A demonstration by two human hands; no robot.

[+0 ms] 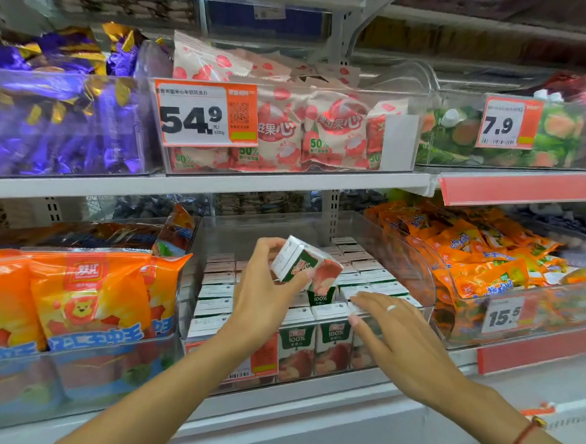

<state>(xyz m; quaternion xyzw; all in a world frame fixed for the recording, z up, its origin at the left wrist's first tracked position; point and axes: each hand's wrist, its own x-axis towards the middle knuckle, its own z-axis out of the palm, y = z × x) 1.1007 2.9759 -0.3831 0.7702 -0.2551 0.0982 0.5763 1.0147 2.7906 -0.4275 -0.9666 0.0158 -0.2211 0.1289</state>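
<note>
Juice carton (pixel 304 266) aslant in grip of left hand (pixel 262 302); right hand (pixel 394 332) flat, straight-fingered, just below.

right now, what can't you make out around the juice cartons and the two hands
1. Head view: price tag on the carton bin, its figures hidden behind the left hand and wrist.
2. Head view: front-right cartons under the right hand; contact unclear.
3. Head view: small print on the held juice carton, blurred.
</note>
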